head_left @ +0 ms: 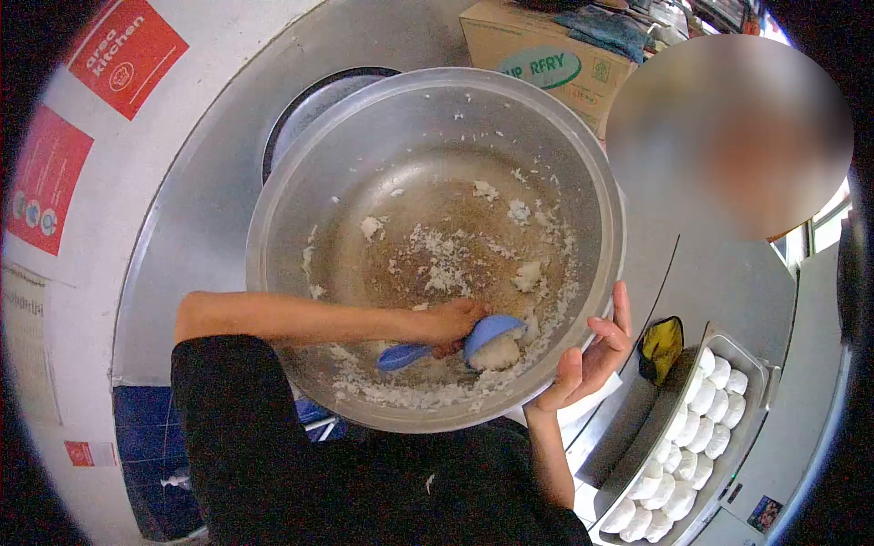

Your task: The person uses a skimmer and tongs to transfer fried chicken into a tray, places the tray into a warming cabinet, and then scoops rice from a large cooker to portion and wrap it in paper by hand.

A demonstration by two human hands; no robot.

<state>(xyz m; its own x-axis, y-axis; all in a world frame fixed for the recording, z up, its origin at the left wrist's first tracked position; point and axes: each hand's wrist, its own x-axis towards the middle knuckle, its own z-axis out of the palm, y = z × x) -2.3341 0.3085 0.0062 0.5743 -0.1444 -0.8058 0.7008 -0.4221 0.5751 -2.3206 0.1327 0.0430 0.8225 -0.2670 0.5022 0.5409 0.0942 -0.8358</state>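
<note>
A large, wide metal basin point(437, 173) is in front of me, tilted so its inside faces me. Cooked white rice point(444, 264) clings in clumps and loose grains to its bottom and walls. Reaching into the basin, my left hand point(455, 323) is closed around a blue scoop point(492, 329). White rice shows in the scoop's cup, low in the basin; a blue end sticks out on the other side of the fist. My right hand point(590, 360) holds the basin's rim from outside at the lower right, fingers pointing up along it.
A metal tray point(772, 375) of several white wrapped bundles point(681, 460) stands at the lower right, beside a yellow-and-black item point(662, 350). Behind the basin are a round dark-rimmed vessel point(300, 114) and a cardboard box point(510, 41). Another person point(728, 136), blurred, is at the upper right.
</note>
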